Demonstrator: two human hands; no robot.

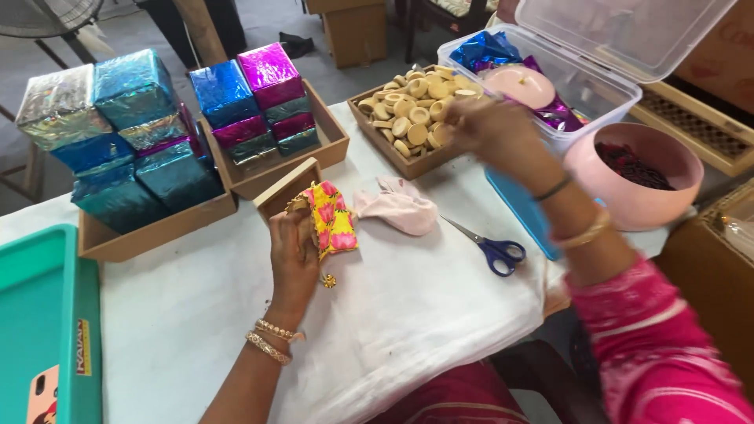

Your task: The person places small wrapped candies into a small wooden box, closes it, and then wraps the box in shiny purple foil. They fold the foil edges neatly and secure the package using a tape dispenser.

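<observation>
My left hand (292, 259) holds a small yellow cloth pouch (331, 220) with pink flowers, upright over the white cloth. A little gold bead hangs below it. My right hand (481, 126) is blurred and reaches to the edge of a wooden tray (369, 118) heaped with several round beige clay cups (415, 110). Whether its fingers grip a cup cannot be made out. A pale pink cloth (399, 206) lies crumpled between the two hands.
Blue-handled scissors (488, 247) lie right of the pink cloth. Wooden trays (149, 232) with shiny foil-wrapped boxes (126, 133) stand at back left. An open clear plastic box (597, 86) and a pink bowl (640, 196) of dark pieces sit at right. A green tray (47, 314) lies left.
</observation>
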